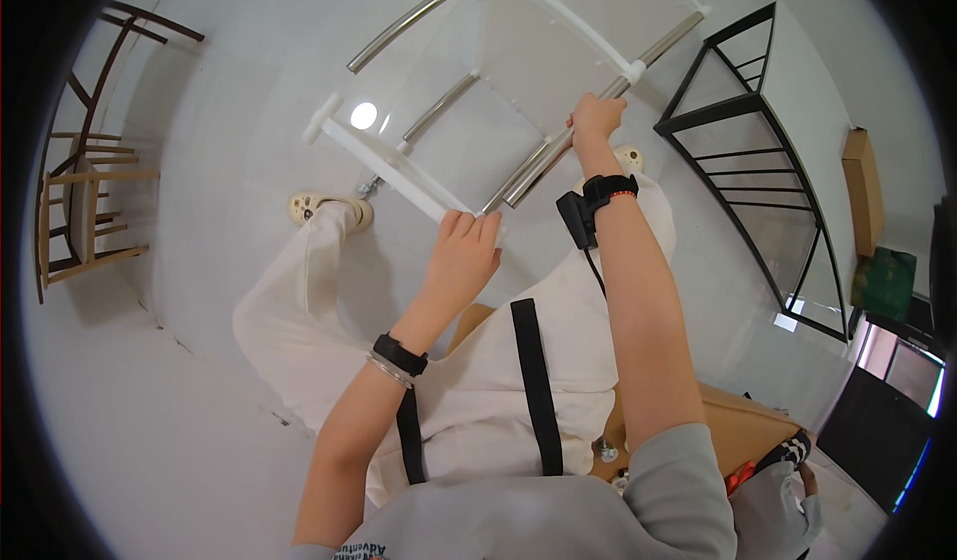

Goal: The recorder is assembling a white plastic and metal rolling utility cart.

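A partly joined rack of white plastic shelves (pixel 546 46) and shiny metal tubes lies tilted in front of my knees. My left hand (pixel 463 253) is curled over the near corner of its white end shelf (pixel 389 166). Higher up and to the right, my right hand (pixel 596 118) wraps around a metal tube (pixel 535 173), whose lower end stands free beside a second tube (pixel 496 199). A curved pair of tube ends sticks out at the rack's left, one long tube (pixel 419 18) at the top and a shorter tube (pixel 439 108) below it.
Wooden stools (pixel 85 201) stand at the far left. On the right is a black metal frame (pixel 743 116) with a white panel, beside a cardboard box (pixel 863 191) and a green bag (pixel 885 284). Another person's sleeve (pixel 773 510) shows at lower right. My shoes flank the rack.
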A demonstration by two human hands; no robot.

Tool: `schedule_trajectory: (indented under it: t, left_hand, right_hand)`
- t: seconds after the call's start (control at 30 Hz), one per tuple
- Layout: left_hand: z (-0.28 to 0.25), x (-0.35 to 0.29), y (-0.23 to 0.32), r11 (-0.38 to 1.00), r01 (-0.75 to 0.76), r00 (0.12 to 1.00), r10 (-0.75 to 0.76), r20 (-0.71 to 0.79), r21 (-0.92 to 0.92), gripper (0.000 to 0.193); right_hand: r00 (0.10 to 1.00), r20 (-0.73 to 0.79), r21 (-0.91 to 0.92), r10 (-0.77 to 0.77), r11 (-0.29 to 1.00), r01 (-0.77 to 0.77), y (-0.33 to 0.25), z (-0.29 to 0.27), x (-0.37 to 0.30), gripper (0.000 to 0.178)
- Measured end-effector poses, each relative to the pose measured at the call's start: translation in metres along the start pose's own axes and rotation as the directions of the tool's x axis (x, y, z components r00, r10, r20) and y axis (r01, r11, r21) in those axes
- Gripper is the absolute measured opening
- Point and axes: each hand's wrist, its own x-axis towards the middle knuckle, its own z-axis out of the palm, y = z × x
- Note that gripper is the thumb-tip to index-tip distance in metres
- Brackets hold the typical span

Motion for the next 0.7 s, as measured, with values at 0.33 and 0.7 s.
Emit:
schedule_trajectory:
  t: [0.33, 0.7]
  left_hand:
    - [-0.066, 0.019, -0.011, 0.932, 0.101, 0.991, -0.124, -0.044, -0.348, 0.046]
    - [-0.156, 0.041, -0.044, 0.742, 0.441, 0.896, -0.399, 0.196, -0.505, 0.029]
  right_hand:
    - [1.000, 0.013, 0.004, 0.008, 1.000, -0.008, 0.001, 0.000, 0.000, 0.034]
    - [0.999, 0.042, 0.028, -0.012, 1.000, 0.011, 0.000, -0.005, -0.005, 0.033]
